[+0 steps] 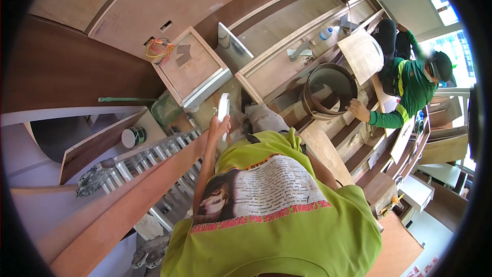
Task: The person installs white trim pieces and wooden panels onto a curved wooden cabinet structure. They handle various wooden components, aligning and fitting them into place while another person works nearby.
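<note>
My left hand (219,128) is raised in front of my body, its fingers closed around a slim white object (224,106) with rounded ends. Its exact kind does not show; it stands nearly upright in the grip. Of my right arm, only a part (322,168) appears beside my yellow-green shirt (271,225); the right hand is out of sight. Closest ahead of the left hand is a wooden cabinet box (192,66) with a bundle of coloured wires (160,50) and dark flat pieces (183,55) on top.
An aluminium ladder (154,156) and long wooden boards (128,202) lie to my left, near a paint can (134,137). At right, a co-worker in green (410,79) reaches toward a round drum-like form (330,90). Open cabinet frames (302,25) with a water bottle (326,34) extend ahead.
</note>
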Demonstrator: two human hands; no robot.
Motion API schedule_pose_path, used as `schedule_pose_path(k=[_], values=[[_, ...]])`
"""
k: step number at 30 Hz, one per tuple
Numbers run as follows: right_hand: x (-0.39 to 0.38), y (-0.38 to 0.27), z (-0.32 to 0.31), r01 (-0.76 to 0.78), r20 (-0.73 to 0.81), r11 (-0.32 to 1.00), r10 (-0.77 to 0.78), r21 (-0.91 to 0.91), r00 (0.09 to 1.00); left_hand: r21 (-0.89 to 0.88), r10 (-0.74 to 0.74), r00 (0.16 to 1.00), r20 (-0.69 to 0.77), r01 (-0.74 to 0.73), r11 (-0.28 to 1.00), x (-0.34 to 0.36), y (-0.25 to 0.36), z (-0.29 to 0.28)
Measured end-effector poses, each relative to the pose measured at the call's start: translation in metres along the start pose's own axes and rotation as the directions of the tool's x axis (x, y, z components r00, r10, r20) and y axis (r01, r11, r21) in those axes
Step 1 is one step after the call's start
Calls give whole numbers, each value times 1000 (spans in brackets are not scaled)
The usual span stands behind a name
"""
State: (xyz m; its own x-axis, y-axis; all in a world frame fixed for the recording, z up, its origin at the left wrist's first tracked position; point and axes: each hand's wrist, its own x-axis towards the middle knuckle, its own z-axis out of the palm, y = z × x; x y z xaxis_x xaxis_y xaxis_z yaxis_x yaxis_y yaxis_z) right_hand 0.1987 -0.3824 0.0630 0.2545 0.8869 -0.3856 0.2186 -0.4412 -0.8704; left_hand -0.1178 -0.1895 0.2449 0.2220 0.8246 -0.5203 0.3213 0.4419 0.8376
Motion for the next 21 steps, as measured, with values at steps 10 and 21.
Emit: schedule_pose_path(k=[10, 21], values=[[21, 7, 1, 72, 17, 996, -73, 61, 997, 19, -48, 944, -327, 57, 998, 40, 10, -36], [72, -23, 8, -212, -114, 974, 202, -76, 973, 239, 1, 916, -402, 104, 965, 119, 13, -75]])
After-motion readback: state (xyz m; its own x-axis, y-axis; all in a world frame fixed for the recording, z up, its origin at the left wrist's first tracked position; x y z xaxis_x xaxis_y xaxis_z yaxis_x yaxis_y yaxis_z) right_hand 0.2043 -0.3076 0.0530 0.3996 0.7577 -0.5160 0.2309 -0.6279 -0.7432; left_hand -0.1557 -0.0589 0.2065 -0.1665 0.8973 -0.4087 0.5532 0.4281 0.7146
